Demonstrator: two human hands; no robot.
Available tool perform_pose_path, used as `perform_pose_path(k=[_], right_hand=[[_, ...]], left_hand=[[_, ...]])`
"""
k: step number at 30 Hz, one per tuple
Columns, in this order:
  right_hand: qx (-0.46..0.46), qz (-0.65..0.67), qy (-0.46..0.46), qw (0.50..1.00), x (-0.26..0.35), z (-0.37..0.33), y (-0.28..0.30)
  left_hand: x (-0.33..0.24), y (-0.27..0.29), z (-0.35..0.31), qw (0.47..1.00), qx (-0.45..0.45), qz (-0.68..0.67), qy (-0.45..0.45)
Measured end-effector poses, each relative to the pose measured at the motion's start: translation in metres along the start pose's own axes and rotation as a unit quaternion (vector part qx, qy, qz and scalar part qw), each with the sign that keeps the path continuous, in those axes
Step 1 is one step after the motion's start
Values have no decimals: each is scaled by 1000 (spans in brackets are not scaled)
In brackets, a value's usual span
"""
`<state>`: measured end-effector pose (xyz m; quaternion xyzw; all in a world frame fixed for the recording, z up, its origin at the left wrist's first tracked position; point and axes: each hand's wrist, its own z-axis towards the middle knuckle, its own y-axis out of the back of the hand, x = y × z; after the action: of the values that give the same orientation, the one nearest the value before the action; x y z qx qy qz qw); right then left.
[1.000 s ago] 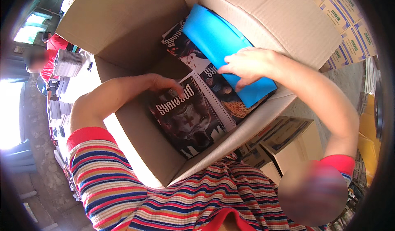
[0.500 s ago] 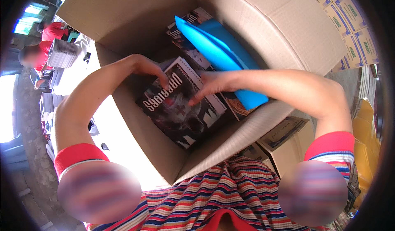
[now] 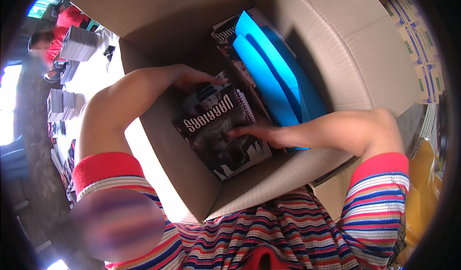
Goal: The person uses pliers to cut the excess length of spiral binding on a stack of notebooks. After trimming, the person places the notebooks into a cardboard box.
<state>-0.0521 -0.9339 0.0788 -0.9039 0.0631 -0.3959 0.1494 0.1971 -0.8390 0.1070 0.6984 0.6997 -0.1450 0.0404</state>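
Observation:
Inside a large open cardboard box [image 3: 178,171], spiral notebooks [image 3: 211,126] with dark illustrated covers and pale lettering lie stacked at a tilt. My left hand [image 3: 201,79] grips the far edge of the stack, a digit lying over its upper corner; the rest of its fingers are hidden. At the spiral-bound right edge, my right hand [image 3: 259,133] has its thumb on the top cover, and its other fingers are mostly out of sight. Right of the stack stands a bent blue sheet or folder [image 3: 271,68], partly over another dark-covered notebook [image 3: 225,33] at the back.
The box's wide flap [image 3: 355,44] leans outward on the right. Printed cartons [image 3: 422,44] are stacked beyond it, above yellow plastic material [image 3: 422,183]. At the left, a white table holds stacks of books [image 3: 79,43], and people in red shirts [image 3: 60,39] are beside it.
My left hand has shifted from the notebook cover to the stack's far corner. My right hand has moved lower along the spiral edge. The view has shifted, and the blue sheet stands more upright.

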Motion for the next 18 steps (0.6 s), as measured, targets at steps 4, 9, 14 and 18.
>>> perform_pose_path(k=[4, 9, 14, 18], right_hand=[[53, 55, -73, 994, 8, -7, -1], [127, 77, -167, 975, 17, -13, 5], [87, 35, -139, 986, 32, -34, -1], [86, -6, -49, 995, 20, -26, 2]], left_hand=[[9, 4, 10, 998, 23, 55, 15], [12, -3, 11, 995, -56, 31, 72], [9, -4, 14, 996, 13, -29, 88], [5, -2, 16, 995, 22, 37, 88]])
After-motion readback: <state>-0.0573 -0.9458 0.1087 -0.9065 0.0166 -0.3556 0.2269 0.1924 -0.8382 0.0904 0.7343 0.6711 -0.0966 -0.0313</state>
